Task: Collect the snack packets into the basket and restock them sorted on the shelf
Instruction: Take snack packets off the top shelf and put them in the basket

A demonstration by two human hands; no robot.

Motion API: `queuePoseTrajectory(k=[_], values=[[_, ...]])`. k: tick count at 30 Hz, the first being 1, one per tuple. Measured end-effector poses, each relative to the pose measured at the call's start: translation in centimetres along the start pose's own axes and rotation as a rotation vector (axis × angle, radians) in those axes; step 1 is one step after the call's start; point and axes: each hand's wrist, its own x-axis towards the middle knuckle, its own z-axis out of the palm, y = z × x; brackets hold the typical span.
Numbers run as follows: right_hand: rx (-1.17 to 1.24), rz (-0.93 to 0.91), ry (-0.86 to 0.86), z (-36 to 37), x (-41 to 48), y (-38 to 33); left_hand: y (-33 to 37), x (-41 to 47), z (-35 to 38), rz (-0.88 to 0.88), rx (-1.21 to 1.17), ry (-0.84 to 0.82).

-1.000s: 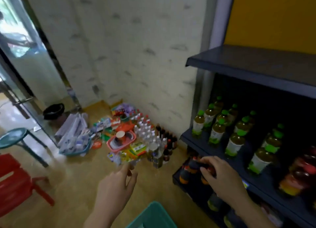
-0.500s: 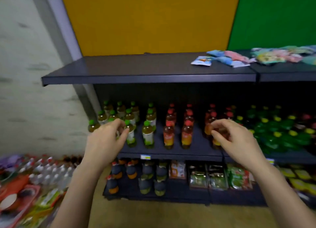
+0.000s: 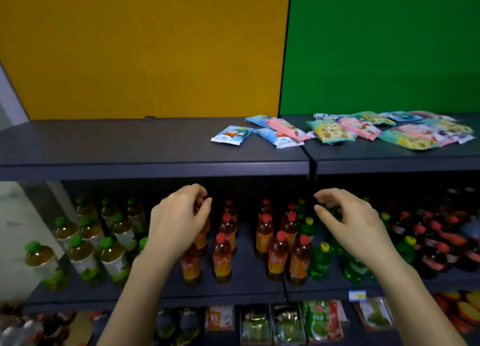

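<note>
Snack packets (image 3: 335, 131) lie loose and overlapping on the right part of the top shelf (image 3: 130, 143), across the seam between its two boards. Left hand (image 3: 179, 221) and right hand (image 3: 348, 223) are both raised before the middle shelf (image 3: 249, 291), in front of the red-capped bottles (image 3: 223, 252). Fingers on each are loosely curled, thumb apart, gripping nothing. Green-capped bottles (image 3: 83, 255) stand to the left.

Blue, pink and yellow cartoon-printed snack packets (image 3: 342, 130) lie on a dark grey shelf (image 3: 130, 145). The back panels are mustard yellow (image 3: 142, 49) and green (image 3: 384, 47).
</note>
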Motion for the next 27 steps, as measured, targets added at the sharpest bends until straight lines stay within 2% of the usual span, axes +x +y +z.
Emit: queuePoseTrajectory(k=[5,10,14,19,21,24,27], values=[[0.041,-0.063,-0.019,-0.8,8.8,1.3,1.8,6.0,1.5,-0.071,0.067,0.055],[0.071,-0.112,-0.076,-0.5,16.9,1.1,2.3,12.4,2.4,-0.147,0.111,-0.036],[0.111,-0.081,-0.085,0.8,22.5,0.6,2.3,17.3,4.5,-0.212,0.138,-0.163],[-0.128,0.071,-0.335,2.8,26.7,0.3,2.4,21.6,7.8,-0.308,0.157,-0.377],[-0.178,0.109,-0.413,3.4,27.7,0.4,2.5,22.6,8.8,-0.307,0.207,-0.403],[-0.254,0.112,-0.468,4.1,29.1,0.9,2.5,24.2,9.5,-0.355,0.153,-0.44],[-0.193,0.145,-0.483,4.3,30.0,1.3,2.0,25.5,9.4,-0.464,0.022,-0.527]])
